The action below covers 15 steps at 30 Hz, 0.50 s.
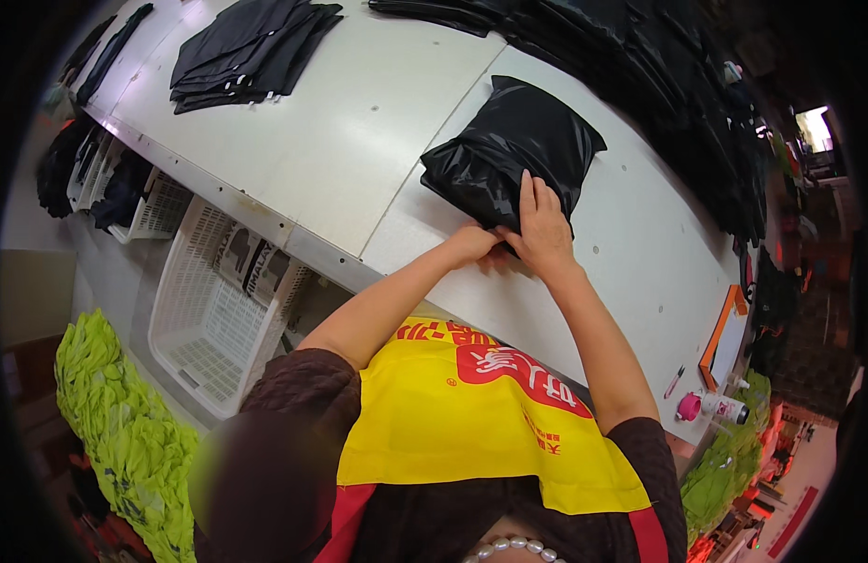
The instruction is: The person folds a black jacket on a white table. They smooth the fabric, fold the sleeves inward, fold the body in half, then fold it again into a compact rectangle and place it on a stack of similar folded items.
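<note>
A stuffed, glossy black plastic bag (523,131) lies on the white table in front of me. At its near edge my left hand (475,246) is closed, its fingertips partly hidden and pinching the bag's rim. Beside it, my right hand (543,231) rests on the bag's near right part, its fingers stretched out along the plastic. The right thumb points toward the left fingertips, and the two hands almost touch.
Folded black garments (251,52) are stacked at the far left of the table (359,131). Black plastic bags (631,84) heap up at the far right. White baskets (218,310) stand below the left edge. An orange-edged tray (724,338) and a bottle (720,407) are at the right.
</note>
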Tool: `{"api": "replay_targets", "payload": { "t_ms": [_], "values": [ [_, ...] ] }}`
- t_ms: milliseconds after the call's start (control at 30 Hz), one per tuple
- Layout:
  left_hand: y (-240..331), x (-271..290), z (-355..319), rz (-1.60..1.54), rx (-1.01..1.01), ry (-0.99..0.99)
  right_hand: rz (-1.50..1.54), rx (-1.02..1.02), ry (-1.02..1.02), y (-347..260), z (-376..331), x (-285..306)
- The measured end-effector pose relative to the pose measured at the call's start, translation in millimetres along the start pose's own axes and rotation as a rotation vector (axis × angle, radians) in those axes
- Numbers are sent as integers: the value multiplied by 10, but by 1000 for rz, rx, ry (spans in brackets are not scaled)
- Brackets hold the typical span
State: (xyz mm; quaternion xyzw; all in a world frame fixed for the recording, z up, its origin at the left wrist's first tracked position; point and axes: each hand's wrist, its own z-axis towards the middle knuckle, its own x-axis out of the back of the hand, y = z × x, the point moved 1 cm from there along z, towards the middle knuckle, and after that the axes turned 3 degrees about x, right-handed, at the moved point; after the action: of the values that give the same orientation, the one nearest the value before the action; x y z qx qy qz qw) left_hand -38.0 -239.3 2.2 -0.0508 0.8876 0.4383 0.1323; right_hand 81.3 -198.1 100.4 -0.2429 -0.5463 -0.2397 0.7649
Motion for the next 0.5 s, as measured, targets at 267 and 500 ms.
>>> {"api": "replay_targets", "payload": {
  "t_ms": [267, 500],
  "values": [
    [158, 207, -241, -209, -159, 221, -109, 67, 117, 73, 35, -88],
    [183, 21, 19, 595, -555, 260, -250, -68, 117, -190, 485, -150]
  ]
}}
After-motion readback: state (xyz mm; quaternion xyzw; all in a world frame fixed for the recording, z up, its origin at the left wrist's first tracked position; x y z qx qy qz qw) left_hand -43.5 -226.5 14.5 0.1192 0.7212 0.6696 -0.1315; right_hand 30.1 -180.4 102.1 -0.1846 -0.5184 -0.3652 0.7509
